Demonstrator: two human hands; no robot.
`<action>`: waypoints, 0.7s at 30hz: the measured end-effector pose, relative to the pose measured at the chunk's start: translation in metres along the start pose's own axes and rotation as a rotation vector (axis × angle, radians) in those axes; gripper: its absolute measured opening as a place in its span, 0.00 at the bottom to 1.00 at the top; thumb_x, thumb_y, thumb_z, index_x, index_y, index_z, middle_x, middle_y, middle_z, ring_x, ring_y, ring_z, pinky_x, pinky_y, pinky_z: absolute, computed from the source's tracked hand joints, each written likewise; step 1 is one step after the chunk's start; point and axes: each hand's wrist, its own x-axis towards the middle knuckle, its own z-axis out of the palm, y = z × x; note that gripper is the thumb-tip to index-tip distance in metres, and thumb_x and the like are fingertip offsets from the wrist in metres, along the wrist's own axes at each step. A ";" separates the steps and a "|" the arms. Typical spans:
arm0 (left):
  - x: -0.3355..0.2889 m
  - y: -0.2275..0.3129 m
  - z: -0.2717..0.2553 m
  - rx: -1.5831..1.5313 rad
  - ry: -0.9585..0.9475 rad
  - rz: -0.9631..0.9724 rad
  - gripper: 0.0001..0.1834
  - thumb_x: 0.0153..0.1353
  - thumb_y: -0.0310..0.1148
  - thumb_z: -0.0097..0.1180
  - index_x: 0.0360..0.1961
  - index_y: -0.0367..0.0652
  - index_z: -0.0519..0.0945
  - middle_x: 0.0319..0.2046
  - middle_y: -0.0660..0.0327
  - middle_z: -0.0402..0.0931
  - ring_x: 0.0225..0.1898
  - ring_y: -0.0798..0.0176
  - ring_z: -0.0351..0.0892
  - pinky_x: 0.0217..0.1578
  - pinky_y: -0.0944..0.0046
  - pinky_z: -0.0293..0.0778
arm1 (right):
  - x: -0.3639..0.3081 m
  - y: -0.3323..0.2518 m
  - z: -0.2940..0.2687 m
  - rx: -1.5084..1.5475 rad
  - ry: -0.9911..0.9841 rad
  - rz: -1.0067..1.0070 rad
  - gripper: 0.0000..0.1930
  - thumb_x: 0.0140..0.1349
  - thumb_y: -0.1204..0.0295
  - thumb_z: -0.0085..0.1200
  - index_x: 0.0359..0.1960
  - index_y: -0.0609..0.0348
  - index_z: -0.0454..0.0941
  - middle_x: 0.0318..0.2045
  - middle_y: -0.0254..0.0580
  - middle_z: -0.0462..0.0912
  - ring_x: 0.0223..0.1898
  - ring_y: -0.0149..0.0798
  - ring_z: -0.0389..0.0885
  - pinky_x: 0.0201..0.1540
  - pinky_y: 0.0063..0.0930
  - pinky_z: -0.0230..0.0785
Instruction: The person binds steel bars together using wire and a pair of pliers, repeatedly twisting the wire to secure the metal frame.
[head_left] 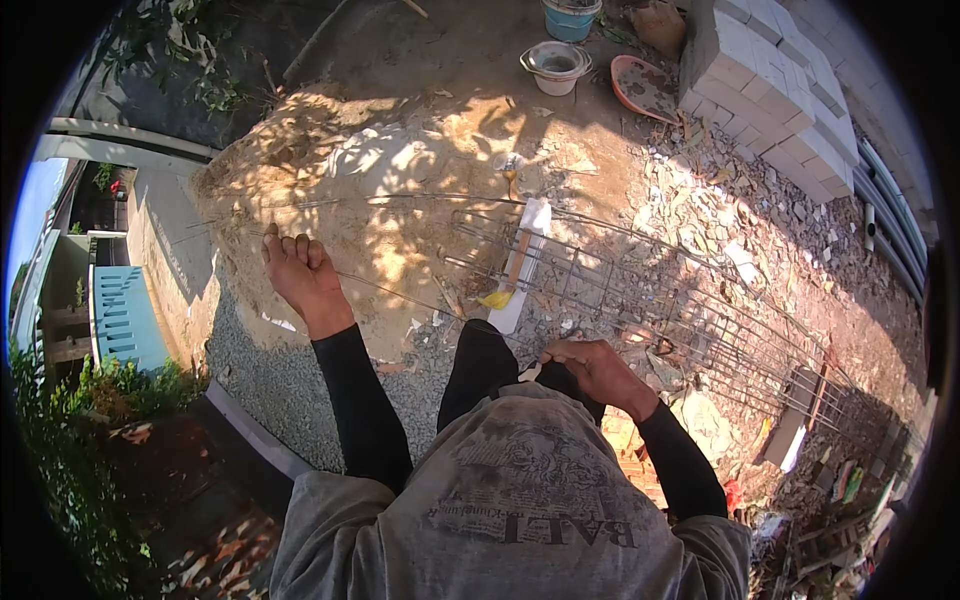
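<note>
My left hand (303,277) is raised over the sand at the left, its fingers curled round a thin steel rod (395,292). From that hand the rod slants down toward my knees. My right hand (597,372) is closed in front of my lap. A small pale thing (530,373) shows at its fingertips, too little of it visible to name. Beyond my right hand lies a long cage of steel bars (640,290). Its near end rests across a white block (534,222), with a yellow item (495,299) beside the bars. Another pale block (788,440) sits under the far right end.
A sand heap (290,150) spreads ahead, with grey gravel (255,365) at the left. Buckets (556,66) and an orange basin (645,88) stand at the back. Stacked white blocks (750,80) and grey pipes (885,215) line the right. Rubble (740,260) covers the ground around the cage.
</note>
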 end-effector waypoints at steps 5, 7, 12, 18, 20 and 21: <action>0.037 -0.009 -0.018 -0.035 -0.094 -0.133 0.10 0.79 0.36 0.46 0.49 0.42 0.75 0.20 0.73 0.50 0.21 0.76 0.49 0.18 0.72 0.51 | 0.014 0.003 -0.001 0.343 -0.194 -0.079 0.13 0.78 0.69 0.46 0.52 0.63 0.81 0.37 0.36 0.83 0.44 0.34 0.80 0.49 0.28 0.72; 0.071 -0.014 -0.032 -0.066 -0.121 -0.201 0.10 0.78 0.36 0.46 0.49 0.42 0.75 0.20 0.72 0.50 0.20 0.75 0.50 0.18 0.72 0.51 | 0.030 -0.007 -0.005 0.492 -0.276 0.047 0.14 0.78 0.69 0.47 0.53 0.64 0.81 0.35 0.34 0.82 0.40 0.32 0.78 0.45 0.27 0.71; 0.154 -0.064 -0.044 -0.391 -0.321 -0.642 0.09 0.78 0.36 0.47 0.49 0.42 0.75 0.19 0.71 0.52 0.19 0.73 0.51 0.17 0.71 0.52 | 0.065 0.006 0.009 0.926 -0.255 0.185 0.17 0.76 0.66 0.53 0.57 0.63 0.82 0.28 0.31 0.78 0.31 0.26 0.73 0.38 0.26 0.69; 0.217 -0.169 -0.006 -0.319 -0.568 -0.791 0.10 0.78 0.36 0.47 0.52 0.41 0.74 0.21 0.69 0.61 0.21 0.72 0.60 0.18 0.72 0.58 | 0.122 -0.010 0.032 0.709 -0.002 0.417 0.14 0.75 0.66 0.54 0.52 0.61 0.85 0.34 0.33 0.84 0.33 0.24 0.75 0.40 0.27 0.71; 0.212 -0.205 0.004 -0.146 -0.574 -0.794 0.12 0.77 0.39 0.51 0.52 0.43 0.75 0.23 0.68 0.67 0.24 0.71 0.65 0.22 0.69 0.65 | 0.129 0.017 0.063 0.504 0.085 0.431 0.17 0.71 0.59 0.57 0.55 0.54 0.83 0.38 0.38 0.86 0.30 0.32 0.79 0.40 0.30 0.72; 0.196 -0.214 0.002 -0.008 -0.561 -0.787 0.13 0.76 0.41 0.53 0.51 0.44 0.75 0.25 0.67 0.71 0.27 0.70 0.68 0.27 0.67 0.69 | 0.135 0.016 0.070 0.526 0.073 0.447 0.17 0.71 0.59 0.57 0.55 0.54 0.83 0.38 0.38 0.86 0.30 0.32 0.79 0.40 0.30 0.72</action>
